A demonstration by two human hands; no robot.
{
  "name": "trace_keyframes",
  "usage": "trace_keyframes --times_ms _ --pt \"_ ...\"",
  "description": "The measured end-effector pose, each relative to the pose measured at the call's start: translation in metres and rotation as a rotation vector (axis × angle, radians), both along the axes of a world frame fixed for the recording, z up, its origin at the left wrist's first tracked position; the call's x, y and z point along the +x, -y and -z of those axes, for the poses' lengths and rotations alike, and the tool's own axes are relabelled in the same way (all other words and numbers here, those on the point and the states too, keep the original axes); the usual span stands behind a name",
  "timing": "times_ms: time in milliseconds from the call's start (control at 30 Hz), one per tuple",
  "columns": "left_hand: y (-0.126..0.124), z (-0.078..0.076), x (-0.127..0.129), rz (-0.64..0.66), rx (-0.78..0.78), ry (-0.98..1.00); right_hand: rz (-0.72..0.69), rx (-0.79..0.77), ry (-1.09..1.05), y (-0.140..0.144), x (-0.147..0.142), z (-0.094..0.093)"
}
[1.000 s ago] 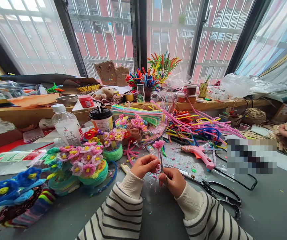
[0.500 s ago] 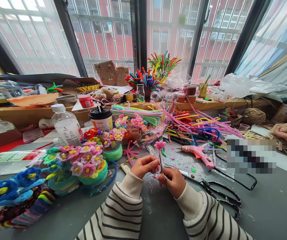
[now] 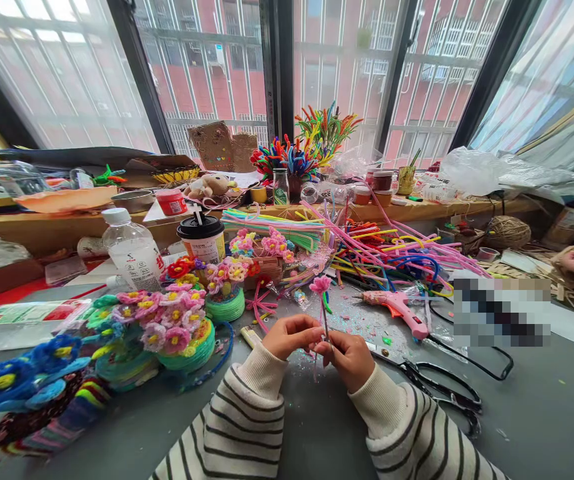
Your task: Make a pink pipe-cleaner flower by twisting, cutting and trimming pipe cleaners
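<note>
grey table (image 3: 541, 413) is crowding with craft clutter; left hand (image 3: 289, 335) and right hand (image 3: 349, 358) are both pinching the pink flower stem (image 3: 323, 307) upright above it (light, bendy, probably best gripped low on the stem, not the soft bloom).

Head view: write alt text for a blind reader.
Two hands, left hand and right hand, pinch the stem of a pink flower over a grey table. Glue gun and scissors lie right.

Craft workshop (pipe cleaners (image 3: 391, 250), glue gun (image 3: 397, 308))
</note>
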State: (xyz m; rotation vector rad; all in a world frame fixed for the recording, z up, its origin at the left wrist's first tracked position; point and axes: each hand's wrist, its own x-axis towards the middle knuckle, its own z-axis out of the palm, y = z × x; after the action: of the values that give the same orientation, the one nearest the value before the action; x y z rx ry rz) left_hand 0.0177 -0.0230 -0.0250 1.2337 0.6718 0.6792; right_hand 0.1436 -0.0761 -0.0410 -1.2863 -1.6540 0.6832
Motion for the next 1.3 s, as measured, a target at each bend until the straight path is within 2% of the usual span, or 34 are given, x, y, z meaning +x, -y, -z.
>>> trace_keyframes --times_ms 133,333,567,633,900,1067,1233,1300 --pt "0.0 0.001 0.0 -0.001 0.007 -0.01 0.009 -0.003 -0.005 0.001 0.0 -0.003" --pt "0.002 -0.007 0.0 -0.056 0.027 0.034 -0.032 0.018 -0.07 0.0 -0.003 0.0" --pt "0.002 -0.009 -0.002 -0.09 0.018 0.094 -0.23 0.025 0.01 0.0 -0.003 0.003" --pt "0.001 -0.009 -0.002 -0.088 0.013 0.105 -0.241 0.03 0.027 0.0 -0.003 0.002" --pt "0.0 -0.008 -0.003 -0.109 -0.032 0.059 -0.211 -0.048 0.058 0.0 0.002 0.0" --pt "0.0 -0.007 -0.002 -0.135 0.002 0.016 -0.166 -0.139 0.056 0.0 0.007 -0.007" --pt "0.003 -0.01 0.0 -0.134 0.012 0.01 -0.052 -0.097 0.095 -0.002 0.009 -0.007" --pt "0.004 -0.011 0.0 -0.095 0.021 -0.006 -0.004 -0.078 0.094 -0.003 0.009 -0.005"
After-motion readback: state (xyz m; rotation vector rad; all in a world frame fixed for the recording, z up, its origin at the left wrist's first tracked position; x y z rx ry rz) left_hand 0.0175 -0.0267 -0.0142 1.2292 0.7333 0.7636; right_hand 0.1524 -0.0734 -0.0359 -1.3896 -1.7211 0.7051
